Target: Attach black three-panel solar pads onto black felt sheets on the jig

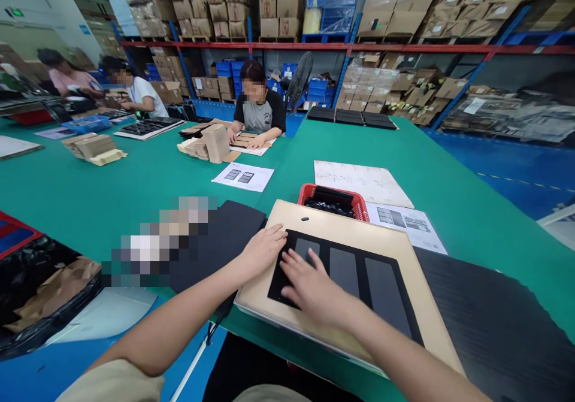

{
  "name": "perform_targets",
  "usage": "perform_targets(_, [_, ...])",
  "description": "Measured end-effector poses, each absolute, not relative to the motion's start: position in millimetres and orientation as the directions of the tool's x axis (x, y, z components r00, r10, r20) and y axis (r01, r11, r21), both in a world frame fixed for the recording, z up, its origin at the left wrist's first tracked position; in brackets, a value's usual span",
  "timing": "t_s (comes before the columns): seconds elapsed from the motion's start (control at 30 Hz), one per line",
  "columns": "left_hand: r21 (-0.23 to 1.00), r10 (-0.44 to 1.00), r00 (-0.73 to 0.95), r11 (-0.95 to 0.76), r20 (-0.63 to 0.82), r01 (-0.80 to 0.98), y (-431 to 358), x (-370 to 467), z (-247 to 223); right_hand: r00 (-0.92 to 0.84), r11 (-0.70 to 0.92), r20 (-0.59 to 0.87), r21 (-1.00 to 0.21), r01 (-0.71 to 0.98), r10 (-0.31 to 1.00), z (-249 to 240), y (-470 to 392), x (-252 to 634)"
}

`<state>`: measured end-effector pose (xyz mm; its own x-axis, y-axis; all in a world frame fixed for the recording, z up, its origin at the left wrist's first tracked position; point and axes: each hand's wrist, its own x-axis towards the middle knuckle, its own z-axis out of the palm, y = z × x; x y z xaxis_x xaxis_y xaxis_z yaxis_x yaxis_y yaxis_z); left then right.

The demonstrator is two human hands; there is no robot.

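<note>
In front of me, a flat black panel [362, 273] with three grey rectangular areas lies on a thick tan board [359, 227]. My left hand [263, 250] rests flat near the panel's far left corner, its fingertips at the edge. Over the left part of the panel, my right hand [309, 282] is spread with fingers apart; whether it presses on the surface I cannot tell. Neither hand grips anything. A small dark oval mark [305, 218] shows on the board beyond the panel.
Behind the board stands a red basket [302, 193] with black plastic pieces. Stacks of black sheets lie left [220, 234] and right [494, 324]. A white board [359, 180] and printed sheets [245, 177] lie farther back. A co-worker [258, 111] sits across the green table [449, 180].
</note>
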<state>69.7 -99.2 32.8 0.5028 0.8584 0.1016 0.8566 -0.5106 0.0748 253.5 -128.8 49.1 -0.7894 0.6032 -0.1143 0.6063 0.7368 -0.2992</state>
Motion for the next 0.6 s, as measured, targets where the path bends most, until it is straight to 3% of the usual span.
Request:
perform_targets(0.17, [0.08, 0.863, 0.495, -0.503, 0.097, 0.861, -101, 72, 33, -0.829, 0.807, -0.023, -0.219, 0.549, 0.558, 21, -200, 246])
perform_targets(0.37, [0.062, 0.853, 0.51, -0.519, 0.112, 0.853, -104, 73, 34, -0.824, 0.755, -0.057, -0.369, 0.542, 0.563, 42, -193, 276])
perform_targets(0.43, [0.06, 0.842, 0.524, -0.534, 0.126, 0.843, -103, 70, 32, -0.682, 0.623, -0.084, -0.338, 0.706, 0.727, 47, -173, 305])
perform_targets(0.5, [0.05, 0.838, 0.529, -0.539, 0.137, 0.841, -101, 67, 29, -0.416, 0.385, -0.083, -0.252, 0.888, 0.905, 44, -152, 341])
perform_targets(0.6, [0.038, 0.829, 0.541, -0.551, 0.143, 0.834, -95, 65, 23, -0.15, 0.131, -0.105, -0.167, 0.977, 0.983, 33, -130, 391])
